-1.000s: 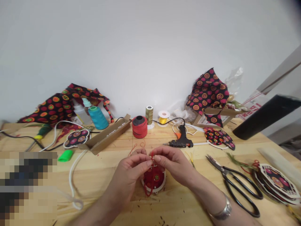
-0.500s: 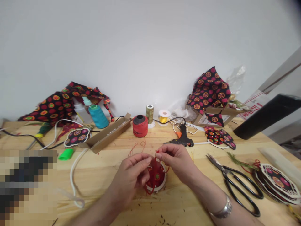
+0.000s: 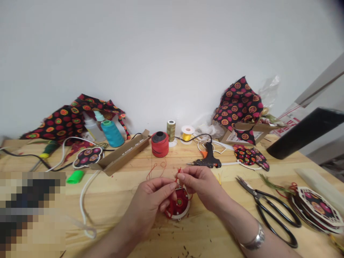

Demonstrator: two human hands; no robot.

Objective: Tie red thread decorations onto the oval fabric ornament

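Both my hands meet over a round red fabric ornament (image 3: 180, 206) with a pale rim, which lies on the wooden table. Red cord (image 3: 179, 171) is pinched between the thumb and forefinger of my right hand (image 3: 197, 181), its loose ends sticking up past the fingertips. My left hand (image 3: 158, 195) pinches the same cord just below and to the left. A silver bracelet (image 3: 255, 238) circles my right wrist. Part of the ornament is covered by my left fingers. Behind my hands stands a spool of red thread (image 3: 160, 147), a strand trailing from it.
Black-handled scissors (image 3: 268, 208) lie at the right, near a stack of fabric-covered ornaments (image 3: 317, 208). A glue gun (image 3: 208, 157) rests behind my right hand. At the left are a long cardboard tray (image 3: 123, 154), a teal thread cone (image 3: 113, 134) and a green cap (image 3: 75, 176).
My left fingers have moved slightly up and right, closer to my right fingertips. The hanging red cord loop over the ornament has been drawn aside, and more cord ends show above.
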